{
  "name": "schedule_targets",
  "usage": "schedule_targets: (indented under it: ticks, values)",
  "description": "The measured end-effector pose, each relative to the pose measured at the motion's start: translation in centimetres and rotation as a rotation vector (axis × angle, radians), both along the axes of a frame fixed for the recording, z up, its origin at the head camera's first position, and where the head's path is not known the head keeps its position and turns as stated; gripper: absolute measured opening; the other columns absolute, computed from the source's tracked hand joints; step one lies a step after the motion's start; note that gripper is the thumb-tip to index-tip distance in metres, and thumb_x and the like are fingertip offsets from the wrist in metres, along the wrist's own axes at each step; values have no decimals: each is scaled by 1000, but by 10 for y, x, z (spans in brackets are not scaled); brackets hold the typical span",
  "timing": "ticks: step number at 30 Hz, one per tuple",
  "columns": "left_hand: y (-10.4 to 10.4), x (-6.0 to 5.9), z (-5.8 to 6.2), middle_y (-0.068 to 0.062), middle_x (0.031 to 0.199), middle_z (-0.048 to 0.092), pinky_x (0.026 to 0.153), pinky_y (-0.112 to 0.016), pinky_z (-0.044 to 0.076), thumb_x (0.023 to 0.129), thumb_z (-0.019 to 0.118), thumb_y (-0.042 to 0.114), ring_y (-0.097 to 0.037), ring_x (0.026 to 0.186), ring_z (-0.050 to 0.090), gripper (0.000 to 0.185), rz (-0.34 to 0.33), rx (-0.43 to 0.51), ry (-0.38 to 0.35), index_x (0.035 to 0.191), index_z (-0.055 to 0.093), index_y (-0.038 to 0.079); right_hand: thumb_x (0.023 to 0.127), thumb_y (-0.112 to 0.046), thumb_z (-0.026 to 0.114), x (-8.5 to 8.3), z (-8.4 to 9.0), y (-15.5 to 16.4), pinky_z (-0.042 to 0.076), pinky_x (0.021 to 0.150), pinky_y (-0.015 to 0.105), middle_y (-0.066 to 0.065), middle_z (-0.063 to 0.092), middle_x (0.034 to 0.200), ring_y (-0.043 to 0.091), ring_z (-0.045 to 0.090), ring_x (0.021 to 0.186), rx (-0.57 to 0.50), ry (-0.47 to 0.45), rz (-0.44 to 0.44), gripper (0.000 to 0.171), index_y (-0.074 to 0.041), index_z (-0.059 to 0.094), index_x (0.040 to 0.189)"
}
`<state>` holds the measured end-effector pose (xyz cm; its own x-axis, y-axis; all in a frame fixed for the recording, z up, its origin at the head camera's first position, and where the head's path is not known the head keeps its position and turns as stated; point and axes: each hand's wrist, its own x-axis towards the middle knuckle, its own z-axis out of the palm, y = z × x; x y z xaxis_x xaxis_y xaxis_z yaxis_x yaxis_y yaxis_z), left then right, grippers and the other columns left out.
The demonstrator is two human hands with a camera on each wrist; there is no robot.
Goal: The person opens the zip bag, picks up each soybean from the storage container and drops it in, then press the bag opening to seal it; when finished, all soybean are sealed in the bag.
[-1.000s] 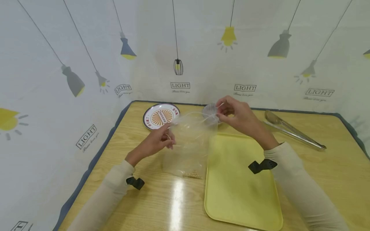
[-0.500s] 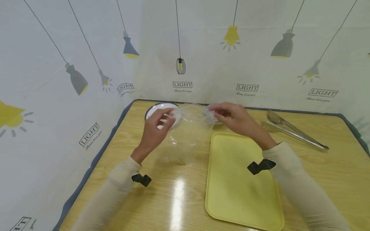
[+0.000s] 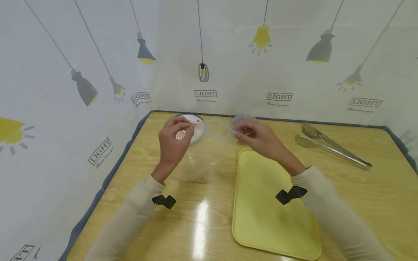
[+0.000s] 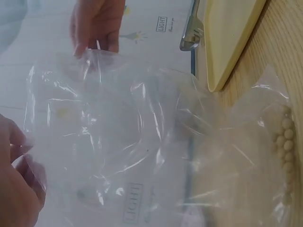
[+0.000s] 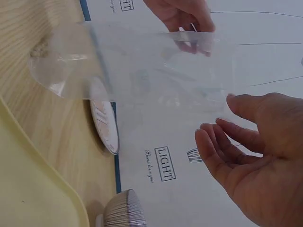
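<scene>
Nearest the camera, low in the head view, the yellow tray [image 3: 274, 203] lies flat on the wooden worktop [image 3: 202, 221], right of centre, with nothing on it. Just left of it, at mid-frame, the clear plastic bag [image 3: 205, 156] hangs with its bottom resting on the worktop; a small cluster of pale round beans [image 4: 286, 137] sits in that lower end, at the right edge of the left wrist view.

A second ago the bag lay lower and flatter beside the tray, with the left hand down near the worktop. Now both hands have come up and back, and the bag's mouth is stretched between them, so it looks to be held open and upright, beans settled at the bottom.

The left hand [image 3: 173, 139] pinches the left edge of the mouth between curled fingers. The right hand [image 3: 258, 139] holds the right edge, seemingly between thumb and fingertips; in the right wrist view its other fingers are loosely spread, and the exact grip is hard to make out.

Farther back, the patterned plate [image 3: 192, 127] is partly hidden behind the left hand, a pleated paper cup [image 3: 243, 119] stands just beyond the right hand, and metal tongs [image 3: 330, 146] lie at the upper right of the worktop.
</scene>
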<state>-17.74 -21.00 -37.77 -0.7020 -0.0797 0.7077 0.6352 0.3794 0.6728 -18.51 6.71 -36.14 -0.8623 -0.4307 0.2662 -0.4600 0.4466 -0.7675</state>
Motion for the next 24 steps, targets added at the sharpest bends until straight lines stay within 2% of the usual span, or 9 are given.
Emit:
schedule_targets:
  ticks: [2, 5, 10, 13, 16, 20, 23, 24]
  values:
    - [-2, 2, 3, -18, 92, 70, 80, -17, 56, 91, 72, 6, -14, 85, 67, 10, -2, 49, -15, 92, 78, -2, 98, -15, 67, 2, -6, -4, 57, 78, 17, 13, 72, 101, 19, 70, 91, -14, -43, 5, 17, -2, 71, 107]
    - [-4, 2, 8, -18, 81, 69, 67, -16, 57, 96, 67, 7, -9, 69, 64, 13, -27, 97, -27, 96, 75, -3, 97, -15, 68, 3, -11, -4, 59, 74, 22, 14, 74, 94, 14, 71, 83, -43, -95, 20, 14, -2, 70, 101]
    - [-7, 2, 13, -13, 59, 60, 45, -16, 41, 100, 61, 9, -6, 48, 51, 14, -40, 33, 16, 100, 71, 0, 96, -15, 69, 2, 0, 9, 60, 70, 26, 12, 73, 90, 8, 70, 77, -28, -145, 63, 12, -4, 69, 101]
    - [-6, 3, 14, -8, 50, 54, 37, -18, 33, 101, 58, 8, -5, 39, 45, 13, -67, -2, 38, 101, 69, 1, 96, -16, 69, 0, 12, 19, 58, 69, 25, 10, 72, 88, 11, 70, 77, 44, -109, 107, 11, -6, 70, 101]
    - [-3, 4, 13, -5, 44, 51, 34, -20, 30, 103, 54, 8, -4, 33, 43, 13, -96, -36, 54, 103, 66, 2, 96, -16, 70, -3, 23, 25, 55, 67, 25, 8, 71, 87, 14, 69, 77, 131, -79, 170, 10, -8, 70, 101]
    - [-2, 5, 13, -3, 44, 53, 34, -20, 32, 104, 53, 10, -4, 33, 45, 14, -107, -88, 68, 104, 64, 1, 96, -19, 71, -5, 36, 20, 57, 81, 32, 9, 74, 107, 16, 69, 93, 201, -12, 226, 22, -9, 71, 115]
    - [-3, 7, 15, -5, 54, 59, 39, -18, 39, 103, 55, 9, -6, 41, 50, 13, -104, -122, 92, 102, 64, -1, 95, -22, 71, -6, 47, -1, 57, 92, 41, 8, 71, 123, 20, 67, 106, 199, 56, 223, 34, -8, 68, 126]
    - [-2, 7, 15, -6, 58, 60, 42, -17, 42, 102, 56, 9, -7, 44, 52, 13, -102, -133, 102, 102, 64, -1, 95, -23, 72, -7, 51, -11, 56, 94, 41, 7, 71, 122, 21, 66, 107, 193, 75, 222, 34, -8, 68, 125]
